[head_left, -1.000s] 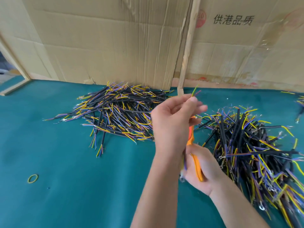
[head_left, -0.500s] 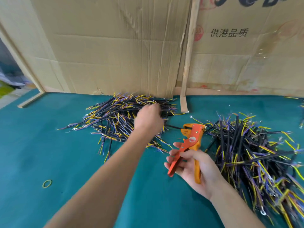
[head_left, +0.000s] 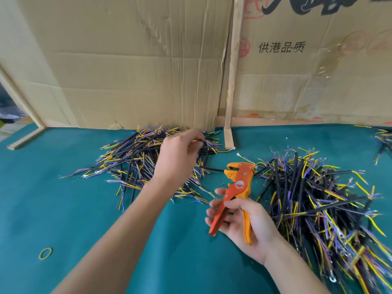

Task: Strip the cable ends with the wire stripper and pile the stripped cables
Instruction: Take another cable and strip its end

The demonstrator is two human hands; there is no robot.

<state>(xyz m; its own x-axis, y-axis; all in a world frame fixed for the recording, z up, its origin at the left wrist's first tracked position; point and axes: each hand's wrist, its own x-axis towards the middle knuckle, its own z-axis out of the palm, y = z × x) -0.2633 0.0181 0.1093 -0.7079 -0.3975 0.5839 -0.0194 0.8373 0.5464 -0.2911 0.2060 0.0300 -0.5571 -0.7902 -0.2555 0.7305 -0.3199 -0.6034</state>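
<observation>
Reaching over the left cable pile (head_left: 135, 160), the left hand (head_left: 178, 158) hides its fingertips, grip unclear; the right hand (head_left: 239, 221) holds the wire stripper (head_left: 237, 187), handles spread.

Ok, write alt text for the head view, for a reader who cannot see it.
A person's right hand holds an orange wire stripper above a teal table, while the left hand reaches over the left cable pile. A second cable pile lies to the right, with cardboard standing behind.
</observation>
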